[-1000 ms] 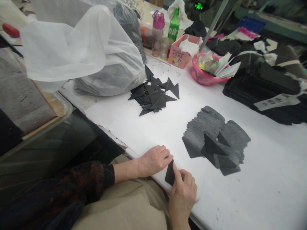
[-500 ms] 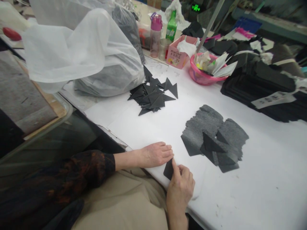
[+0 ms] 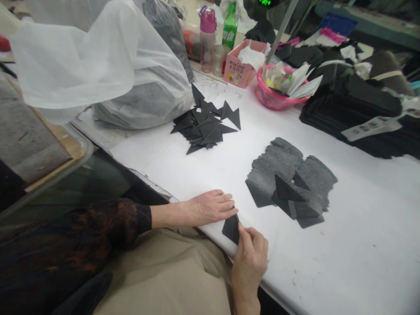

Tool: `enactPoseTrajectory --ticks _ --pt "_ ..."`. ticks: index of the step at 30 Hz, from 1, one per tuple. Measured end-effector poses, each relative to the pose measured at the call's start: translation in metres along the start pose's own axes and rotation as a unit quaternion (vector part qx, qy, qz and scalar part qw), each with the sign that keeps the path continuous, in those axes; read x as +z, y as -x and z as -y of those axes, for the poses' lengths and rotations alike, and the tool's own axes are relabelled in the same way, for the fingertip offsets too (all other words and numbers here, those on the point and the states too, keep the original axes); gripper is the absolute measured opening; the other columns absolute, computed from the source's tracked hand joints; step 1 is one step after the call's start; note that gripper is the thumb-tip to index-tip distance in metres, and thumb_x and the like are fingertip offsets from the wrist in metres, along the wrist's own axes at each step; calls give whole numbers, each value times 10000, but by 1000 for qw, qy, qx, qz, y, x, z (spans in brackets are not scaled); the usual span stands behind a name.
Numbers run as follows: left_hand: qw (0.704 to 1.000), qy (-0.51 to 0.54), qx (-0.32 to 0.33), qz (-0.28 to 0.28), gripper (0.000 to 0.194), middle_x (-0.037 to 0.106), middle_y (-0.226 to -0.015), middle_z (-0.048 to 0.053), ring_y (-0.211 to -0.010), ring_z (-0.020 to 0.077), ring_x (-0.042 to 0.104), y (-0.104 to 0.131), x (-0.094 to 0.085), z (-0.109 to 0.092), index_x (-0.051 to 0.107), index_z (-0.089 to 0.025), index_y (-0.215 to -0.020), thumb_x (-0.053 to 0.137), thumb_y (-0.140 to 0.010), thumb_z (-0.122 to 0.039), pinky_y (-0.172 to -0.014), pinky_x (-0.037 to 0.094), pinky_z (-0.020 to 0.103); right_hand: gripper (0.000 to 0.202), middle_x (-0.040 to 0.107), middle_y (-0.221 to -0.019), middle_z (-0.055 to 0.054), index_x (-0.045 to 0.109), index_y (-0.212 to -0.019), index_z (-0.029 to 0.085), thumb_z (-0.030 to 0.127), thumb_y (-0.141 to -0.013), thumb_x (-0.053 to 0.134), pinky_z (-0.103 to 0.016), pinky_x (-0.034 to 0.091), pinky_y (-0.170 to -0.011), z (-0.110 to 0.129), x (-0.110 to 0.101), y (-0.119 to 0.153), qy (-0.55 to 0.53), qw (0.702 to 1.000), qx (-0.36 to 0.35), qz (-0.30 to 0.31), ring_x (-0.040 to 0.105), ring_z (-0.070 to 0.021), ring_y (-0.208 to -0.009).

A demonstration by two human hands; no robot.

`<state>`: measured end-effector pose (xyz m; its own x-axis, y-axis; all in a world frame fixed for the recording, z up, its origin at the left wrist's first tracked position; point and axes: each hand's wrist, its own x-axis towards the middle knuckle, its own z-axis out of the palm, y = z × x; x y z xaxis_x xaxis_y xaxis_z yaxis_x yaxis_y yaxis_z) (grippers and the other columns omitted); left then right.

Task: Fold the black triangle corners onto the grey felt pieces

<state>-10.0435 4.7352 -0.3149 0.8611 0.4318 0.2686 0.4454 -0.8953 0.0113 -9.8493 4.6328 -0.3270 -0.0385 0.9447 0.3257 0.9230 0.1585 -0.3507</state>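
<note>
A small black fabric-like piece [image 3: 230, 230] lies at the near edge of the white table. My left hand [image 3: 211, 207] rests flat on its upper end, fingers stretched out and covering that part. Closed fingers of my right hand [image 3: 252, 250] pinch the piece along its right edge, just below the left fingertips. To the right, dark grey overlapping pieces [image 3: 278, 159] are spread in fanned rows, with several pointed black pieces [image 3: 288, 191] on their near side. Farther back sits a loose heap of black triangular pieces [image 3: 205, 129].
A white plastic bag [image 3: 144, 87] stands at the back left. Behind the heap are a pink-capped bottle [image 3: 207, 41], a green bottle [image 3: 230, 27], a pink box [image 3: 241, 68] and a pink basin [image 3: 275, 99] of papers. Stacked black material [image 3: 357, 109] lies at the right.
My right hand has slid a little toward me along the piece's edge, away from the left fingertips. More of the piece shows. The camera view has shifted slightly.
</note>
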Motion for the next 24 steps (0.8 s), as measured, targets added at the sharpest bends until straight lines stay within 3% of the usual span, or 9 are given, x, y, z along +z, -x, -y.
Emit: enactPoseTrajectory --ticks 10,15,20,24 --pt "1000 15 -11 -17 234 616 -1207 122 -1254 224 498 -5 -6 -8 568 -110 -1183 472 -970 -116 -984 428 356 227 611 -932 -60 657 -1092 196 214 -955 477 -292 412 -799 -10 -6 6 8 1000 -19 17 526 -156 -876" --pt "999 31 19 -11 224 645 -1110 98 -1165 194 553 -8 -7 -5 566 -124 -1172 458 -976 -112 -936 455 327 230 610 -944 -54 653 -1105 214 215 -953 480 -293 400 -801 -12 -7 10 21 999 -20 25 525 -159 -891" --pt "999 26 13 17 253 623 -1152 111 -1166 210 543 -5 -13 -7 542 -138 -1218 440 -987 -141 -937 455 349 277 613 -992 -69 634 -1137 195 246 -976 415 -312 393 -809 -12 -12 11 24 998 -26 48 514 -181 -929" --pt "999 35 0 7 208 626 -1127 109 -1140 204 550 -8 -15 -12 559 -147 -1157 444 -983 -135 -921 463 351 304 626 -991 -67 629 -1139 192 279 -986 382 -318 387 -792 -16 -17 15 29 997 -34 56 509 -186 -917"
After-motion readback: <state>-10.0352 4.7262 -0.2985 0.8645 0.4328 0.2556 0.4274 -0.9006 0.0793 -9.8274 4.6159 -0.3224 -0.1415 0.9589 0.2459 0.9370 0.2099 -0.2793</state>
